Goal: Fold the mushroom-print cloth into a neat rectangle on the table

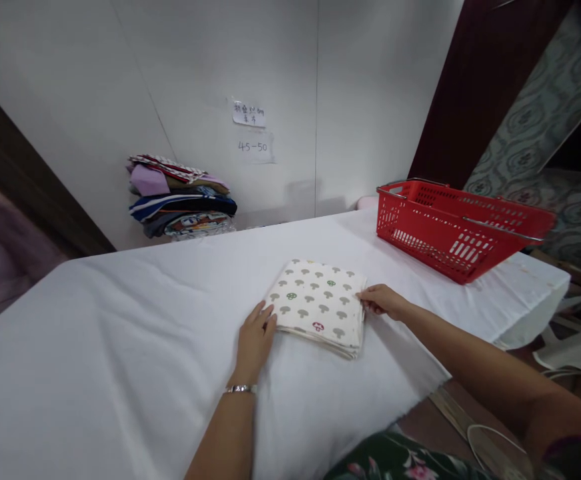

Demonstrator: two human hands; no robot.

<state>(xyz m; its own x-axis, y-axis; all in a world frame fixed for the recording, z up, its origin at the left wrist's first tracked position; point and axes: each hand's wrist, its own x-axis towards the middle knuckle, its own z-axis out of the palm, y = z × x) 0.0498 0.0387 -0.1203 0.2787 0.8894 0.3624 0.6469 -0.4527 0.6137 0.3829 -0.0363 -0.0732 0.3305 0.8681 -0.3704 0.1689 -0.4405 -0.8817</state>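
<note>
A folded cream cloth [318,303] printed with small mushrooms lies on the white-covered table [120,320] in front of me. My left hand [254,340] rests flat at the cloth's left edge, fingers stretched out and touching it. My right hand [381,300] is at the cloth's right edge, its fingers curled and pinching the fabric's border. A silver bracelet sits on my left wrist.
A red plastic basket [453,227] with metal handles stands on the table at the back right. A stack of folded coloured fabrics [180,198] lies by the white wall at the back left. Two paper notes are stuck on the wall. White plastic chairs [578,333] stand right of the table.
</note>
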